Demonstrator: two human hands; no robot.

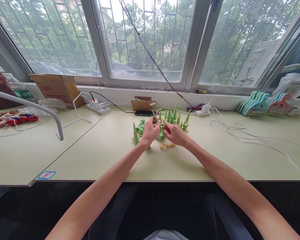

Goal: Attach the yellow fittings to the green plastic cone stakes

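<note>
Both hands work close together over a cluster of green plastic pieces on the table. My left hand [150,130] has its fingers bent around a green pointed cone piece [155,116], whose tip sticks up above the fingers. Close by on the right, my right hand [175,133] is closed in a pinch; whatever lies between its fingertips is hidden. Behind the hands stand several green cones [174,111] with small yellow parts among them. Another upright green cone [135,135] is left of my left hand. Small loose yellow pieces [167,145] lie in front of the hands.
A black phone [145,113] and a small open cardboard box [141,104] sit behind the pieces. Power strips [98,107] and white cables [240,128] lie on the table. Pastel plastic hangers [255,104] stand at right. A white tubular arm [40,108] crosses the left side.
</note>
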